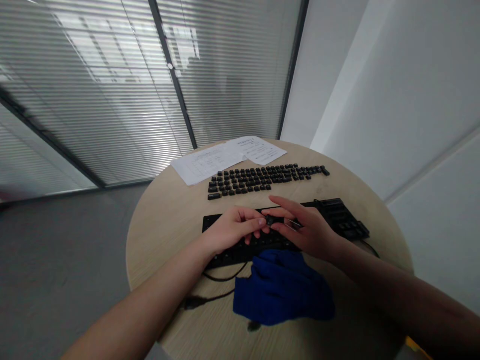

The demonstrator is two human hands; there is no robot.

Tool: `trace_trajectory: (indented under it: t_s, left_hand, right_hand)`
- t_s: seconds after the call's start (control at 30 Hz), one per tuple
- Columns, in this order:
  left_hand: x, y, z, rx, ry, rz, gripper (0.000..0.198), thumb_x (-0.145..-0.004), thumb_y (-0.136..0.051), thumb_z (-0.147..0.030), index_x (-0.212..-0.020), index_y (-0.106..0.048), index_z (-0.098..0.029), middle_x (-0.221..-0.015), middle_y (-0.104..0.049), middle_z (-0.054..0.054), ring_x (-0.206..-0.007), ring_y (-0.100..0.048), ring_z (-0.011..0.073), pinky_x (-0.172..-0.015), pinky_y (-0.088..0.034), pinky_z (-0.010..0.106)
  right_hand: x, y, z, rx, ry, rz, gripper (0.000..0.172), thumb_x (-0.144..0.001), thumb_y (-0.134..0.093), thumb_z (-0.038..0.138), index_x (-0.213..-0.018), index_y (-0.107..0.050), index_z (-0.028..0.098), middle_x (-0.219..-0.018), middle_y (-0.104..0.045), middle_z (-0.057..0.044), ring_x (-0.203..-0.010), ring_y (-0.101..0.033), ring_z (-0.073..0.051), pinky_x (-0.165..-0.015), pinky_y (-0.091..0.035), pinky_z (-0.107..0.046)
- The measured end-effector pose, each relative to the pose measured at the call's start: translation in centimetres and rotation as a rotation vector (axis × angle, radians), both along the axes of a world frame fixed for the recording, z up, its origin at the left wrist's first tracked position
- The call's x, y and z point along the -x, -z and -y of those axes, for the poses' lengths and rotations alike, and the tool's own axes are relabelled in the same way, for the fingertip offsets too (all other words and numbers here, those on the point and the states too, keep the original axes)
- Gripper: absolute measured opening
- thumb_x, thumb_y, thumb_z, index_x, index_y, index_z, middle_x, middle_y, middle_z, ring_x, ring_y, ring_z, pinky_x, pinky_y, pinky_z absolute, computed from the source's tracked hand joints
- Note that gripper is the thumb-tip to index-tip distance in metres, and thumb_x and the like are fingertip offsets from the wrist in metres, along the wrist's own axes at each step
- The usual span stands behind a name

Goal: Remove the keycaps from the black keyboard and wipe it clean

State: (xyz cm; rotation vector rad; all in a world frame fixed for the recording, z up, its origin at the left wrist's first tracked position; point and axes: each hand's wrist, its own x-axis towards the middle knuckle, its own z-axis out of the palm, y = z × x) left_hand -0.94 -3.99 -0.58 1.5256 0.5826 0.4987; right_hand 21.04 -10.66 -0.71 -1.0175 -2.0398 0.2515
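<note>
My left hand [240,225] is closed, its thumb and fingers pinching a small black keycap [269,220] above the keyboard. My right hand [307,225] meets it from the other side, thumb and fingers bent around a thin, shiny, wire-like tool [294,223] that is partly hidden; its index finger reaches out over the top. Below both hands lies a black keyboard [240,254], with its main section bare of most caps and some keys still on its right end. A crumpled blue cloth [281,287] rests against the keyboard's near edge.
Beyond the keyboard, many loose black keycaps [255,176] lie in rows on the round wooden table [161,215]. White printed sheets [210,162] lie at the far edge. A black cable [221,298] runs beside the cloth. Window blinds and a white wall stand behind.
</note>
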Motion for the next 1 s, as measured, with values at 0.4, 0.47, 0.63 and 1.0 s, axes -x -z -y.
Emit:
trace_trajectory:
  t_s: [0.4,0.47,0.63,1.0]
  left_hand:
    - [0.3,-0.9,0.4,-0.172,-0.098,-0.122,0.030,-0.087,-0.067,-0.045,-0.084,-0.075,-0.016,-0.070,-0.066,0.001,-0.059,-0.051,0.0097,-0.052,-0.039,0.020]
    - [0.2,-0.8,0.4,-0.183,-0.110,-0.137,0.031,-0.087,-0.066,-0.046,-0.084,-0.076,-0.017,-0.071,-0.067,0.002,-0.060,-0.052,0.0102,-0.052,-0.040,0.021]
    - [-0.1,-0.8,0.3,-0.215,-0.144,-0.143,0.031,-0.087,-0.065,-0.045,-0.085,-0.076,-0.016,-0.070,-0.067,0.001,-0.060,-0.052,0.0105,-0.052,-0.040,0.021]
    - [-0.1,-0.9,0.1,-0.313,-0.253,-0.167,0.032,-0.089,-0.061,-0.044,-0.084,-0.075,-0.016,-0.078,-0.074,0.004,-0.058,-0.052,0.0104,-0.052,-0.040,0.022]
  right_hand:
    - [0.1,-0.2,-0.4,-0.025,0.076,0.035,0.018,-0.094,-0.069,0.028,-0.107,-0.080,0.023,-0.082,-0.081,-0.003,-0.058,-0.066,-0.013,-0.061,-0.054,-0.024]
    - [-0.1,-0.2,-0.5,0.002,0.064,0.043,0.020,-0.095,-0.067,0.026,-0.110,-0.080,0.024,-0.087,-0.082,-0.003,-0.060,-0.068,-0.013,-0.063,-0.056,-0.024]
    - [-0.9,-0.7,-0.9,0.054,0.010,0.103,0.026,-0.097,-0.062,0.022,-0.116,-0.079,0.025,-0.102,-0.083,-0.005,-0.081,-0.077,-0.017,-0.076,-0.060,-0.027]
    - [-2.6,-1.9,-1.6,0.037,0.181,0.072,0.022,-0.096,-0.063,0.026,-0.110,-0.081,0.024,-0.103,-0.083,-0.005,-0.089,-0.077,-0.021,-0.081,-0.060,-0.034]
